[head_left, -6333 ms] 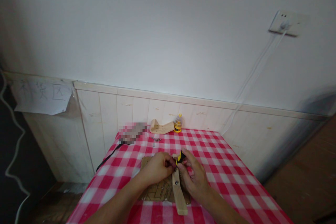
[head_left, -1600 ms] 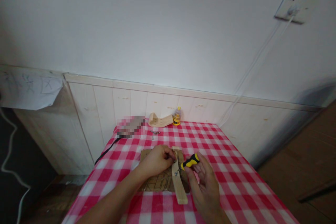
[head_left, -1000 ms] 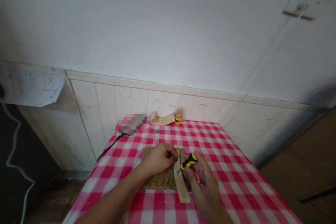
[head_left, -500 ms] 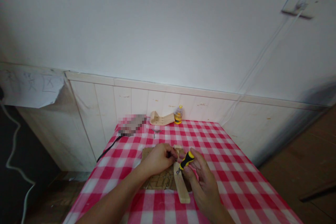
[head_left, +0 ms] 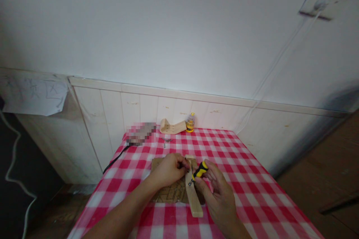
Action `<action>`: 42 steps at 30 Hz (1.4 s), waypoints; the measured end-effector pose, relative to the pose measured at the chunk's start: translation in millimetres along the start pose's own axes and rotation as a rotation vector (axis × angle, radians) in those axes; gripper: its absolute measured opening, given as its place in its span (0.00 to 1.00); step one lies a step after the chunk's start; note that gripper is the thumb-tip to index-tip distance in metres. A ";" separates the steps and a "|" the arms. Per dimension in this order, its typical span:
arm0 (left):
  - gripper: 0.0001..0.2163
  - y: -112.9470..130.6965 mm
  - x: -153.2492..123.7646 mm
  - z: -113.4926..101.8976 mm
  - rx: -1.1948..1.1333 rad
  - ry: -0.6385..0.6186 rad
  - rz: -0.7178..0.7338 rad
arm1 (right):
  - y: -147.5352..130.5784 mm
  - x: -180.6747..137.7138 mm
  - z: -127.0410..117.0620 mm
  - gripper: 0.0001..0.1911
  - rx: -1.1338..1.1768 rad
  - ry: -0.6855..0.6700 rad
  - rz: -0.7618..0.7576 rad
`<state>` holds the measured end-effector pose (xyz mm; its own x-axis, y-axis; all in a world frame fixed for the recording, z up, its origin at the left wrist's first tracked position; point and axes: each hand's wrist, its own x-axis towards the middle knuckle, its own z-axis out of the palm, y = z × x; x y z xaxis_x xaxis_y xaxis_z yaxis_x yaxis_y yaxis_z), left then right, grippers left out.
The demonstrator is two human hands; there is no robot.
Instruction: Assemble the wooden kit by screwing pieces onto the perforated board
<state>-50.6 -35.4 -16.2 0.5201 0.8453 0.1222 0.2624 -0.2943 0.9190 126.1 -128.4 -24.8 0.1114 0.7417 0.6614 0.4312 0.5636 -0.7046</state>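
My right hand (head_left: 220,190) is closed around a stubby yellow-and-black screwdriver (head_left: 201,170). Its metal tip points down and left, close to the face of a curved pale wooden piece (head_left: 193,199). That piece lies across a brown patterned board (head_left: 169,193) on the table. At the far part of the wood, my left hand (head_left: 172,168) has its fingers pinched together beside the edge. Whatever sits between those fingertips is too small and covered to name.
A red-and-white checked cloth (head_left: 246,179) covers the table. Toward the wall stand another bent wooden piece (head_left: 172,127) and a yellow-capped clear container (head_left: 190,123). Loose screws (head_left: 167,140) lie before them. A blurred-out object (head_left: 141,133) with a black strap rests at the back left.
The screwdriver's handle has tilted slightly lower, its tip staying near the same spot on the wood. My left hand keeps almost the same place.
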 end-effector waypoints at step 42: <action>0.08 -6.2 2.6 1.1 -0.045 0.002 0.069 | -8.9 -2.3 -0.5 0.22 0.143 -0.053 0.065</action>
<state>-50.0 -31.9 -22.0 0.5344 0.8244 0.1864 0.1889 -0.3314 0.9244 122.5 -135.4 -20.0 0.0856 0.7941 0.6017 0.2927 0.5572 -0.7770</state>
